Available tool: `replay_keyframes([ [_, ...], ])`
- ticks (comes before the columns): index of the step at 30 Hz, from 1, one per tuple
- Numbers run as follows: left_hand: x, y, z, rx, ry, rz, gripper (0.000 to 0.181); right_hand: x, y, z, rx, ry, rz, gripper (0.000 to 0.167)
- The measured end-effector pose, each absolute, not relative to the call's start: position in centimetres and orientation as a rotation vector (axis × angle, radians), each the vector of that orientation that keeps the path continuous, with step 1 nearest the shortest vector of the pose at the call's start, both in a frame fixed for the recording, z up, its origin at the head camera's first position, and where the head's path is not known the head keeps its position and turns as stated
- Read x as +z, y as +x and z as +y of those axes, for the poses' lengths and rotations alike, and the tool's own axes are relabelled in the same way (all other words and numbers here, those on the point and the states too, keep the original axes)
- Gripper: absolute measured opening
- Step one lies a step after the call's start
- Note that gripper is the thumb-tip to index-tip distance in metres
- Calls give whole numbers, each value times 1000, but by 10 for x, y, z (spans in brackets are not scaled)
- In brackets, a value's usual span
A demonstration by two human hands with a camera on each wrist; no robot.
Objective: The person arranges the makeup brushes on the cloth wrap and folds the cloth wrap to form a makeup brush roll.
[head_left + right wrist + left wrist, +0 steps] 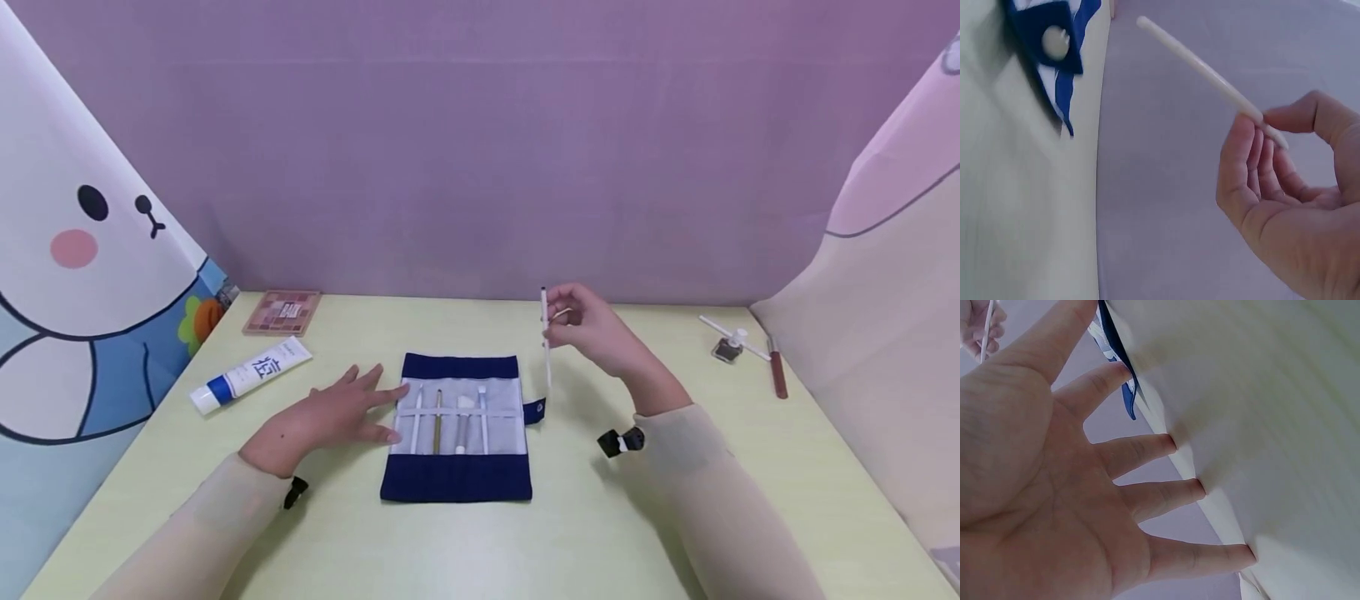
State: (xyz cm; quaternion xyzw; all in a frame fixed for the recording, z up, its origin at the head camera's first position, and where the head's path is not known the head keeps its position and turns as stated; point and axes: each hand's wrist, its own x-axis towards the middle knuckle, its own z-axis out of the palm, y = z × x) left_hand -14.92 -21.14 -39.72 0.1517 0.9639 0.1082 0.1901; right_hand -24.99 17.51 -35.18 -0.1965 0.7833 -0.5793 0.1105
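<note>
Stick (pixel 1207 71), slim and white, hangs near-upright over the table (pixel 465 554), pinched near one end by the right hand (pixel 596 329), apparently so its lower length stays unobstructed. Across the way, the left hand (pixel 326 415), fingers spread and gripping nothing, touches the left edge of the blue-bordered case (pixel 456 479), likely steadying it. At the right edge, a snap tab (pixel 533 412) juts out; beyond it, bare tabletop stretches toward the little bottle (pixel 727 348), room enough for that arm.

Bright, soft light leaves blurry shadows and pale glare on the table (pixel 465 554).
</note>
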Motion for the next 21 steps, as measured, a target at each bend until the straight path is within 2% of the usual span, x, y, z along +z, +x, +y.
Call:
replay_keyframes([
  [9, -397, -150, -210, 323, 418, 2697, 84, -366, -260, 137, -1781, -516, 2210, 47],
  [21, -399, -152, -210, 308, 435, 2709, 83, -392, -267, 112, -1747, -487, 2198, 44],
])
